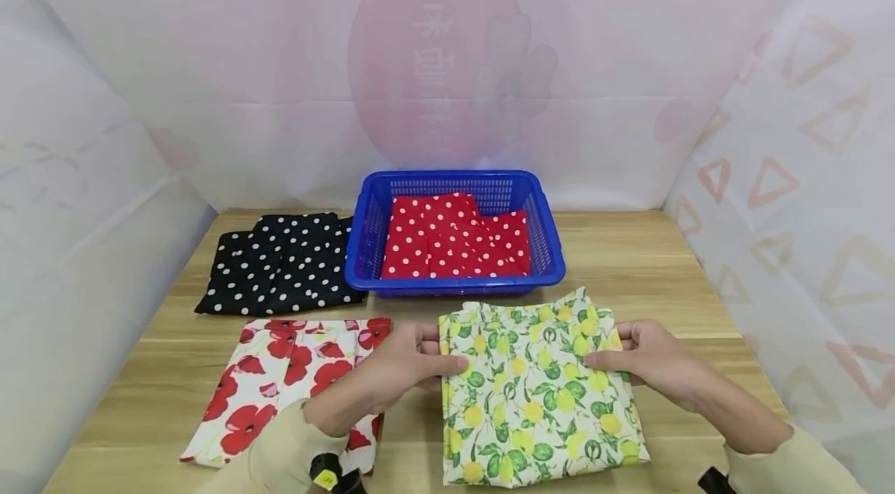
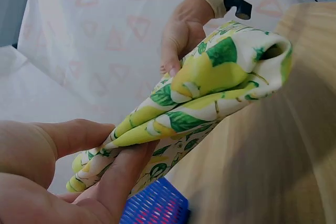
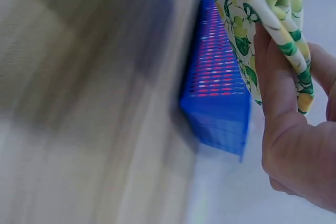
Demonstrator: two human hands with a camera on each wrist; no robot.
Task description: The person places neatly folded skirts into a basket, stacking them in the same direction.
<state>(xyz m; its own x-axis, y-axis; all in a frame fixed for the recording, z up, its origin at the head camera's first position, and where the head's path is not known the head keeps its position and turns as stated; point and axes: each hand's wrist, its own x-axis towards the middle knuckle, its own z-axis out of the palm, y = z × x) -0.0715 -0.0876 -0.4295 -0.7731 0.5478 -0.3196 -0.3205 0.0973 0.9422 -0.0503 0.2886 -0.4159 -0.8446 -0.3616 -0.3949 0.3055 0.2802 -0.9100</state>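
A folded lemon-print cloth [image 1: 538, 393], white with yellow lemons and green leaves, is held up between both hands in the head view. My left hand [image 1: 402, 366] pinches its left edge, thumb on the near face and fingers behind. On the opposite edge, my right hand [image 1: 657, 362] has the same kind of pinch. Several folded layers show along the cloth's side [image 2: 194, 98] in the left wrist view. The right wrist view shows the fingers [image 3: 278, 82] behind the cloth, which is lifted off the table there.
Beyond the cloth stands a blue plastic basket [image 1: 461, 289] holding a folded red polka-dot cloth [image 1: 447, 241]. Left of it lies a black polka-dot cloth [image 1: 280, 269]. A poppy-print cloth [image 1: 245, 401] lies partly under my left forearm. Printed white sheeting [image 1: 280, 51] encloses the wooden table [image 1: 615, 245].
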